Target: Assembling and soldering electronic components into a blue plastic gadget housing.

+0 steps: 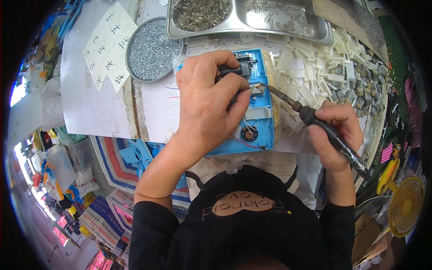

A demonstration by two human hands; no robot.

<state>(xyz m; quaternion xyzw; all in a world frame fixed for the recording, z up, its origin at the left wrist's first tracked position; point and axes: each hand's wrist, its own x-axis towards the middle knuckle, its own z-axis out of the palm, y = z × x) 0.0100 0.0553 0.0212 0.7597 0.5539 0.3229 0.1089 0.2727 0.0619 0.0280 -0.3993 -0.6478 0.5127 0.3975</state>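
A light-blue plastic housing (263, 130) lies on the bench, with black parts (245, 65) at its far end and a small round speaker (249, 133) at its near end. Over its left side my left hand (209, 92) is closed in a pinch. A dark piece shows between its fingers, and a thin light strand runs from the fingertips to a small metal contact (257, 88). I cannot make out what exactly is held. My right hand (337, 132) grips a soldering iron (315, 118) by its black handle. The iron's tip reaches the metal contact inside the housing.
A round tray of small screws (155, 49) stands to the left, beside papers with handwriting (110, 42). At the back is a metal tray (240, 27) of springs. White plastic parts (310, 67) and small grey motors (364, 96) are heaped right. A yellow fan (406, 207) stands lower right.
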